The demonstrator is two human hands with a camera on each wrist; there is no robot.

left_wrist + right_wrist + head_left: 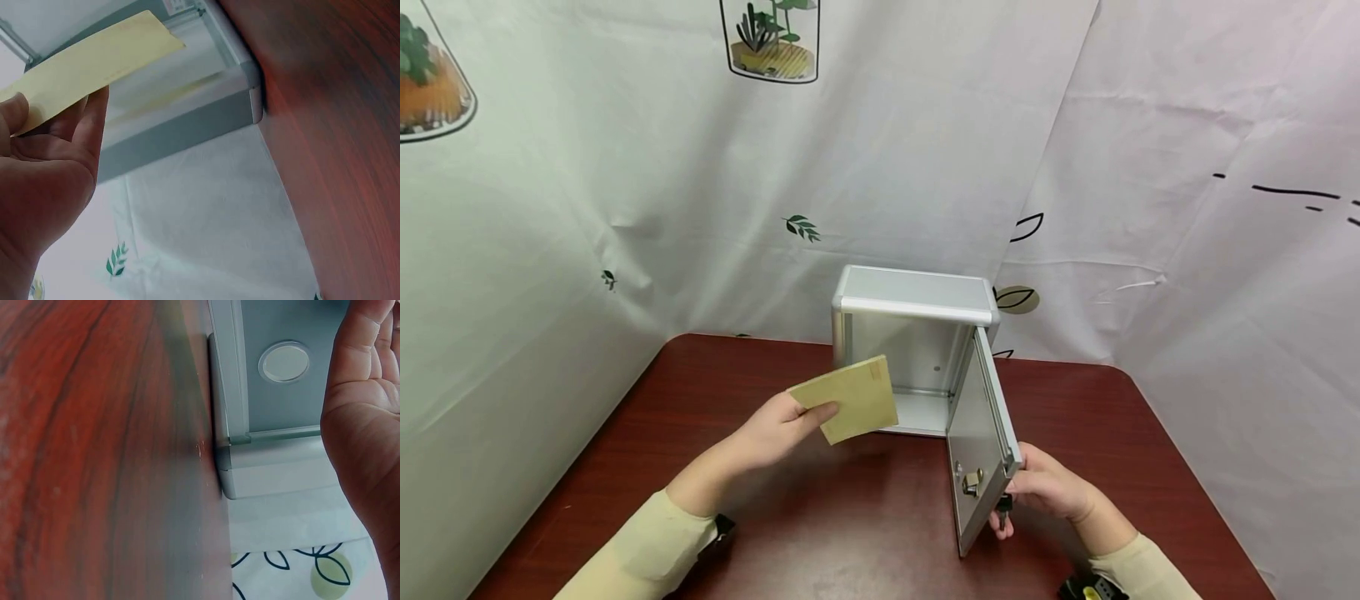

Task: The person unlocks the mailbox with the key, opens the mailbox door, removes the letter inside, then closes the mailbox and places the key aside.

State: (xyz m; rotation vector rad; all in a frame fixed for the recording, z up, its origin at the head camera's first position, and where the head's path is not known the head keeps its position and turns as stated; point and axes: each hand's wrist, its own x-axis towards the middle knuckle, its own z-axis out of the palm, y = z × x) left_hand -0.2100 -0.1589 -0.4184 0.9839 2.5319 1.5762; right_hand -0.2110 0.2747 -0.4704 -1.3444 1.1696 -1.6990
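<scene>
My left hand (775,429) pinches a flat tan paper envelope (859,400), thumb on top, in front of the box's opening. In the left wrist view the envelope (103,59) extends past the fingertips. A silver metal lockbox (917,287) stands at the back of the table. Its hinged door (981,442) is swung out toward me, a cam lock (972,482) on the inner face. At the door's outer side my right hand (1048,483) has curled fingers at a black-headed key (1004,503); the door partly hides them. The right wrist view cuts off the fingertips.
The dark red wooden table (850,533) has rounded back corners. White printed cloth (700,183) hangs behind it and along both sides. A round disc (285,362) shows on a grey face of the box in the right wrist view.
</scene>
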